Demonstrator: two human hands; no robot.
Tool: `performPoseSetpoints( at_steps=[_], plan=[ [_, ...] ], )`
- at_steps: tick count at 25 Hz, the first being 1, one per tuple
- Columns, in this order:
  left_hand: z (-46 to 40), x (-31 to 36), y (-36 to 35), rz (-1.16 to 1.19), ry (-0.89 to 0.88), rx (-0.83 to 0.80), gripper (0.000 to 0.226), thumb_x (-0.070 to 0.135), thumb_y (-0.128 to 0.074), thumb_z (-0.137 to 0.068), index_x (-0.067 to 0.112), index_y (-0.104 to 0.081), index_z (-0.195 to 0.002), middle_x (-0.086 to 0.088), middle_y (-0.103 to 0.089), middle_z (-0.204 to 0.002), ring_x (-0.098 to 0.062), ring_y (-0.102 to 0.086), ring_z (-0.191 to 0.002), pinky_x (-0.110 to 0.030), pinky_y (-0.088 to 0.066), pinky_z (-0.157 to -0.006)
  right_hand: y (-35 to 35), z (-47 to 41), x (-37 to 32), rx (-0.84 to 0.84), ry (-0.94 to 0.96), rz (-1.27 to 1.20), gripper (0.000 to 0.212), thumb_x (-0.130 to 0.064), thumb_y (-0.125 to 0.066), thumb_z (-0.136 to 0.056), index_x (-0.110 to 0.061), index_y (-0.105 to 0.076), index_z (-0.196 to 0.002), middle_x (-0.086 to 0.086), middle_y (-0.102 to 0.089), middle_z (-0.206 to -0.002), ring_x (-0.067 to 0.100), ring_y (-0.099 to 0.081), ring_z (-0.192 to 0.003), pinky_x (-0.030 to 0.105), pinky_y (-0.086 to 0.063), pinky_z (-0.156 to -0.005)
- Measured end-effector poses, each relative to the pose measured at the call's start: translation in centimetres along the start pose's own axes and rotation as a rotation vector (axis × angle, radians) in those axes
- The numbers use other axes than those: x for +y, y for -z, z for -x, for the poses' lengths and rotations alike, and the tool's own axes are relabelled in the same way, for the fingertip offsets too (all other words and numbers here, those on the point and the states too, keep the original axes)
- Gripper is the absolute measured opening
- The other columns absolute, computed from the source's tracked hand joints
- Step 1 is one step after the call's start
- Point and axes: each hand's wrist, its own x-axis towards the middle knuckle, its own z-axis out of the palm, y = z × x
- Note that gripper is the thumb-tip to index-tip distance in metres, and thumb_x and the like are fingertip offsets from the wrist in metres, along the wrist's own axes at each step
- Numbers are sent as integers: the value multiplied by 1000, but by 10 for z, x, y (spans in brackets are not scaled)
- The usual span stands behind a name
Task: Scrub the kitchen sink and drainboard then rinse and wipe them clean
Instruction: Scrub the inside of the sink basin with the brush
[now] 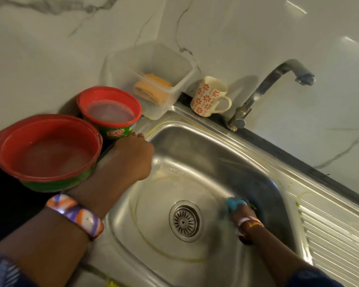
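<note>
I am counting two red tubs, one near [48, 152] and one behind it [110, 110]; one clear box [153, 79] holding one orange sponge [151, 89]; one flowered mug [208, 97]; one tap [278, 85]; one sink [195, 162] with one drain [184, 220]; one drainboard [336, 230]; my two hands, left [131, 158] and right [237, 206].

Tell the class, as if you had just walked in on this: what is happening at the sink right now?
A person is scrubbing the inside of the steel sink. The right hand, blurred with motion, holds something blue against the basin's right wall, near the drain. The left hand rests on the sink's left rim, beside two red tubs, one labelled Exo. The tap shows no running water. Yellowish streaks mark the basin and the drainboard.
</note>
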Motion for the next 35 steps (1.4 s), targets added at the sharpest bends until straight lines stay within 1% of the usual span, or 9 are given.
performPoseSetpoints(
  at_steps=[4, 6, 7, 10, 15, 18, 24, 28, 35],
  plan=[
    [-3, -7, -3, -15, -37, 65, 34, 23, -53, -91, 14, -53, -124, -4, -52, -128, -22, -52, -118, -31, -46, -83, -45, -12, -122, 38, 216, -278, 37, -10, -43, -96, 0, -49, -131, 21, -54, -127, 33, -51, -118, 28, -36, -94],
    [-5, -8, -4, -3, -33, 59, 36, 27, -55, -90, 15, -53, -124, -3, -54, -125, -22, -53, -116, -31, -46, -82, -71, 1, -182, -128, 282, -547, 35, -8, -41, -95, -3, -51, -129, 17, -62, -100, 29, -63, -88, 32, -47, -78],
    [-6, -8, -4, 11, -29, 45, 38, 30, -57, -89, 16, -52, -124, -2, -54, -125, -22, -54, -116, -31, -46, -83, -73, 11, -199, -234, 238, -670, 34, -7, -40, -95, -5, -52, -127, 11, -57, -80, 19, -60, -61, 25, -48, -56],
    [-10, -13, -4, 18, -42, 21, 42, 35, -61, -86, 17, -53, -122, -1, -56, -123, -21, -55, -115, -31, -45, -82, -58, 20, -179, -428, 86, -897, 34, -5, -37, -95, -10, -53, -124, 4, -39, -62, 9, -33, -31, 4, -23, -34],
    [-16, -20, -8, 38, -80, 24, 35, 34, -59, -87, 17, -57, -118, -1, -57, -120, -22, -57, -111, -30, -44, -79, 5, 2, -52, -47, -221, -533, 30, -10, -48, -94, 6, -58, -118, 10, -49, -65, 15, -48, -46, 20, -36, -44],
    [-17, -18, -11, 26, -86, 77, 30, 28, -57, -88, 16, -58, -116, -3, -57, -120, -23, -56, -112, -32, -44, -81, 14, 4, -29, 134, -373, -241, 35, -11, -51, -93, 10, -56, -121, 26, -62, -114, 38, -59, -107, 35, -47, -86],
    [-17, -20, -14, -18, -90, 82, 33, 29, -57, -88, 17, -57, -119, -3, -57, -119, -23, -56, -113, -33, -45, -83, -50, 30, -174, 60, 227, -267, 35, -11, -40, -97, -4, -51, -129, 18, -57, -129, 32, -53, -120, 30, -39, -93],
    [-17, -15, -13, -40, -58, 70, 40, 32, -58, -86, 16, -53, -122, -3, -57, -121, -22, -55, -115, -33, -45, -86, -41, 14, -178, -23, 401, -141, 40, -15, -41, -96, -19, -50, -134, 15, -56, -131, 32, -52, -120, 30, -40, -95],
    [-14, -15, -10, -20, -49, 76, 32, 26, -54, -90, 14, -54, -120, -6, -55, -123, -26, -54, -116, -38, -45, -88, 29, 10, -18, 130, -252, -66, 36, -16, -50, -93, 2, -58, -123, 26, -58, -124, 40, -53, -117, 40, -42, -96]
  ],
)
